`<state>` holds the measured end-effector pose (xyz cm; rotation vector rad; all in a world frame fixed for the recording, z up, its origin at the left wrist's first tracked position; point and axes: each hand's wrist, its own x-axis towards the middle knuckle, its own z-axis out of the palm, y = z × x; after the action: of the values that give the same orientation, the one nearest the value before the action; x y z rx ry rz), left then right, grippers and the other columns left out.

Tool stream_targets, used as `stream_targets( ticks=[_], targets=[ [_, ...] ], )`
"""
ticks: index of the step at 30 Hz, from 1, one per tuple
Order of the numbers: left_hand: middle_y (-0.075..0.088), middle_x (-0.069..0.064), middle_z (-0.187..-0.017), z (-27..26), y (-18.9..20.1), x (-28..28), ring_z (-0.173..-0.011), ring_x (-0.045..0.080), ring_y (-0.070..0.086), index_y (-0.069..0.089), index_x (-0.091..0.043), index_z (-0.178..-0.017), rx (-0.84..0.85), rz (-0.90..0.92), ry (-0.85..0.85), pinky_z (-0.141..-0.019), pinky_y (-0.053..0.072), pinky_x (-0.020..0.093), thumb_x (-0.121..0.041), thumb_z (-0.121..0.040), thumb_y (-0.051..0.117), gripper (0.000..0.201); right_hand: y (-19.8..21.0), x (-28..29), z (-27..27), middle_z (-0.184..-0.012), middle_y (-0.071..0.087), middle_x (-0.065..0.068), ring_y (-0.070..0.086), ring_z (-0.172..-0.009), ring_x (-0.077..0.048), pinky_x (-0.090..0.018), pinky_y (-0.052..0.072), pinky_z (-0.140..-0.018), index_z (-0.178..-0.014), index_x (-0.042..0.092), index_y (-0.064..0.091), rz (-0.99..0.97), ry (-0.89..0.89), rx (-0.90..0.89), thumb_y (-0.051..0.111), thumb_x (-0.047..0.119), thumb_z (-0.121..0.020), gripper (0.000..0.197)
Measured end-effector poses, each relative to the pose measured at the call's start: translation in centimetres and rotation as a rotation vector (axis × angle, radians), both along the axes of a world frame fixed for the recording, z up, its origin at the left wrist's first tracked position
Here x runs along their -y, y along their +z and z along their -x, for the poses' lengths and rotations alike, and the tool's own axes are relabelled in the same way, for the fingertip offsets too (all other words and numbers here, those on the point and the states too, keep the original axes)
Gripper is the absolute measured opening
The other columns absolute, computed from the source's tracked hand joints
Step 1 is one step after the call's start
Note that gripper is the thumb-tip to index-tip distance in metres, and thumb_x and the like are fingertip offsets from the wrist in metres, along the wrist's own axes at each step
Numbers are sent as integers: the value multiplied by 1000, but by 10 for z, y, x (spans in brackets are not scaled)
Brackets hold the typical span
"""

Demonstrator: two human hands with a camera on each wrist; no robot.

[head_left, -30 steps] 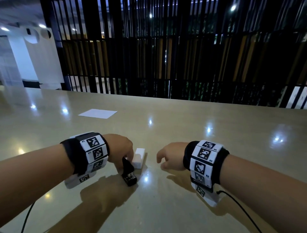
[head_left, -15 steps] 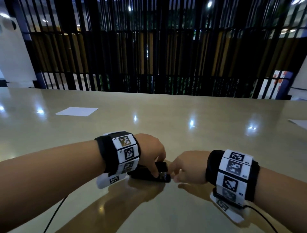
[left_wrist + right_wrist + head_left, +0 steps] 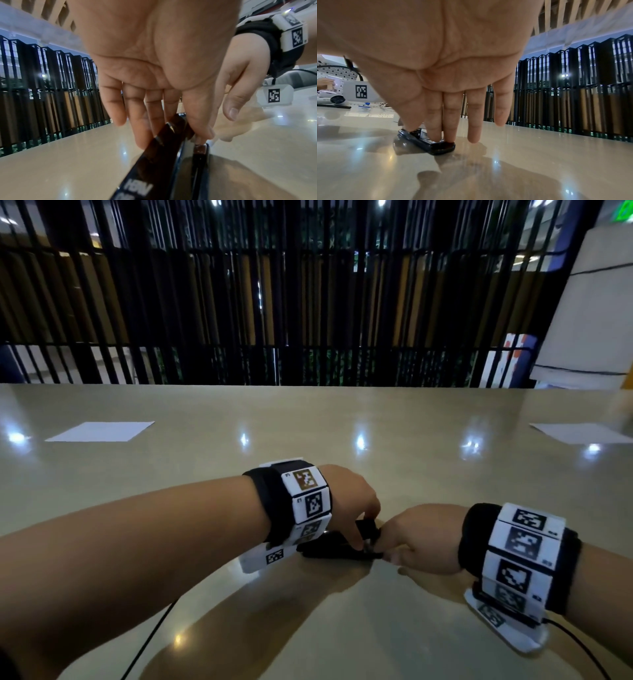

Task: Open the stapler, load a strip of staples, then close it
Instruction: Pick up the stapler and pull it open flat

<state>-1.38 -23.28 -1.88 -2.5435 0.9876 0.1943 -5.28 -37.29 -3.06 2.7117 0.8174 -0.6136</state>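
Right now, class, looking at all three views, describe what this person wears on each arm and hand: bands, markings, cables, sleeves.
Both forearms are bare, without sleeves. The left hand and right hand are ungloved. Each wrist carries a black fabric band ringed with white blocks printed with black square codes. A white camera housing hangs under each wrist, with a thin black cable trailing away.

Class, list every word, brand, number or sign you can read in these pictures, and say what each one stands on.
"HBW": white letters on the black stapler top; a second line below is cut off.
Small digits beside the square coded markers on both wristbands: too small to read.
Green lit sign at top right: blurred, unreadable.
Paper sheets: no text visible.
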Motion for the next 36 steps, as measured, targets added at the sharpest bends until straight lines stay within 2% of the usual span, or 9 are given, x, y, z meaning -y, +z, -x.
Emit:
stream_targets(
  ticks=[7,11,14,17,20,23,27,31,36],
  targets=[
    [68,3,-100,-2,-4,5,-87,26,61,61,-20,-113,50,87,-36,-66,42,31,-49,-82,63,42,-4,10,-2,-128,61,-1,58,-110,-28,-42,48,-95,-130,27,56,16,4,41,42,16,-95,39],
    [66,-3,-105,-2,12,-17,-93,21,60,56,-22,-116,-10,309,36,-76,46,31,-44,-85,62,38,-5,11,-3,-128,60,-1,58,-110,-27,-40,48,-94,-127,25,58,39,24,84,41,17,-95,38],
    [65,-7,-107,0,22,-41,-95,15,59,55,-25,-114,-57,468,134,-83,49,31,-43,-84,65,36,-5,13,-4,-134,57,2,55,-116,-24,-36,45,-99,-131,24,56,32,37,90,40,16,-96,40],
    [64,-8,-103,5,24,-62,-87,11,60,56,-27,-105,-87,567,201,-77,50,28,-42,-81,68,32,-6,14,-6,-140,53,5,53,-122,-22,-32,42,-102,-136,25,53,19,24,79,38,20,-98,41],
    [62,-15,-88,12,28,-80,-77,1,59,55,-30,-94,-94,615,234,-66,45,19,-39,-80,71,23,-7,13,-7,-137,56,6,55,-118,-22,-33,44,-100,-134,25,55,4,28,94,38,21,-97,40],
    [61,-15,-79,19,31,-97,-72,2,57,57,-31,-89,-36,529,268,-61,40,18,-41,-78,71,20,-8,14,-6,-137,56,7,54,-119,-20,-31,44,-100,-134,25,55,-14,32,101,38,21,-98,40],
    [63,-12,-81,25,29,-118,-73,5,57,59,-34,-88,37,259,312,-59,39,21,-50,-76,68,22,-9,16,-5,-133,58,6,55,-116,-21,-33,45,-98,-130,25,57,-41,37,105,40,22,-97,37],
    [65,-10,-92,25,8,-129,-81,11,58,59,-32,-93,-6,93,345,-64,41,24,-54,-76,66,29,-11,17,-5,-130,59,5,56,-114,-22,-37,46,-98,-129,26,58,-48,38,115,42,23,-95,37],
    [63,-6,-100,23,-17,-131,-87,14,56,59,-27,-100,-74,48,373,-72,44,26,-52,-79,65,33,-11,18,-5,-132,57,4,55,-115,-22,-36,45,-98,-127,22,60,-65,39,98,42,24,-96,36]
  ],
)
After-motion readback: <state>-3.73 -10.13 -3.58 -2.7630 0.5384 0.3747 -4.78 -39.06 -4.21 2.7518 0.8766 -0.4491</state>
